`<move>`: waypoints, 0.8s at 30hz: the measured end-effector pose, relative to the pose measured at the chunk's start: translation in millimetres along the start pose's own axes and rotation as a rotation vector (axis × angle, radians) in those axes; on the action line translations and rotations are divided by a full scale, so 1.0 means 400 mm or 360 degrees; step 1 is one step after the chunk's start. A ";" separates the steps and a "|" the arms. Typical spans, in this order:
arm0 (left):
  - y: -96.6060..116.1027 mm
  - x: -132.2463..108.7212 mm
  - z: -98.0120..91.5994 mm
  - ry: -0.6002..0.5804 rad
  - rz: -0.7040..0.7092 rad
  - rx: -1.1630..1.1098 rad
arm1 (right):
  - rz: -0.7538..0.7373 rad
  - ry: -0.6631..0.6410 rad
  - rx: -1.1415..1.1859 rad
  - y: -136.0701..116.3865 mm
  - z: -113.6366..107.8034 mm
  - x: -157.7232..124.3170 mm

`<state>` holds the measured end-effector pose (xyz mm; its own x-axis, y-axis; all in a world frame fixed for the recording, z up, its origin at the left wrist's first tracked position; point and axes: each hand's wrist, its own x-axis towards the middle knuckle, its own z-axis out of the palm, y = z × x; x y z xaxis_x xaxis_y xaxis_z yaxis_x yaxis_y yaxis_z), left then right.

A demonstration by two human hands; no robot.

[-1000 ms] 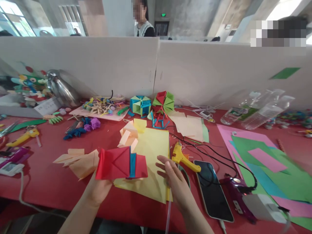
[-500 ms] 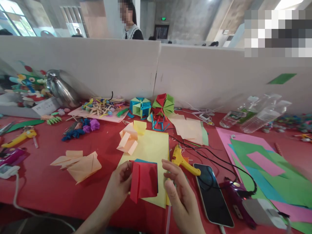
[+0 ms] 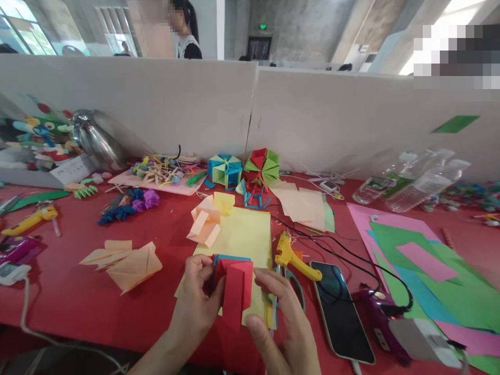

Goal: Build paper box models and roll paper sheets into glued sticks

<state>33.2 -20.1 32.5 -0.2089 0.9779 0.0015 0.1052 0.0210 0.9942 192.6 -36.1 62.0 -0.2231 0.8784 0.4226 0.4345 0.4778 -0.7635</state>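
My left hand (image 3: 195, 304) pinches the left side of a folded red paper piece (image 3: 233, 294), with a strip of blue paper (image 3: 234, 257) showing along its top edge. A narrow red flap stands toward me down its middle. Beside the right edge, my right hand (image 3: 287, 328) has its fingers and thumb apart; whether a fingertip touches the paper I cannot tell. Beneath the hands lie yellow paper sheets (image 3: 246, 229). Scissors (image 3: 296, 289) are partly hidden behind my right hand. Folded peach paper pieces (image 3: 205, 229) sit just beyond.
A yellow glue gun (image 3: 297, 260) and a phone (image 3: 342, 312) lie to the right, with black cables running past. Farther right are coloured sheets (image 3: 464, 260) and plastic bottles (image 3: 422, 182). Paper models (image 3: 262, 166) stand by the partition (image 3: 156, 109). More folded peach paper (image 3: 133, 265) lies left.
The red piece has turned, and its flap has swung from the left edge to the middle. My right hand has come lower and closer to it, uncovering the scissors.
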 end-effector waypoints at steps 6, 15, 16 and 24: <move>0.002 -0.010 -0.011 -0.0134 0.0287 0.0332 | 0.0262 -0.0026 0.0062 0.001 0.024 0.006; 0.005 -0.008 -0.048 -0.0306 0.0451 0.0322 | 0.0315 -0.0230 0.0315 -0.006 0.053 0.053; 0.007 -0.008 -0.050 -0.0332 0.0430 0.0318 | 0.0332 -0.0261 0.0335 -0.010 0.058 0.056; 0.015 0.016 -0.098 -0.0251 0.0208 0.0251 | 0.0274 -0.0178 0.0275 -0.012 0.032 0.137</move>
<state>-5.4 -22.0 42.7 -0.0309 0.9946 0.0995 0.2744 -0.0873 0.9576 167.0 9.7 82.5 -0.2579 0.9384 0.2299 0.3209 0.3076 -0.8958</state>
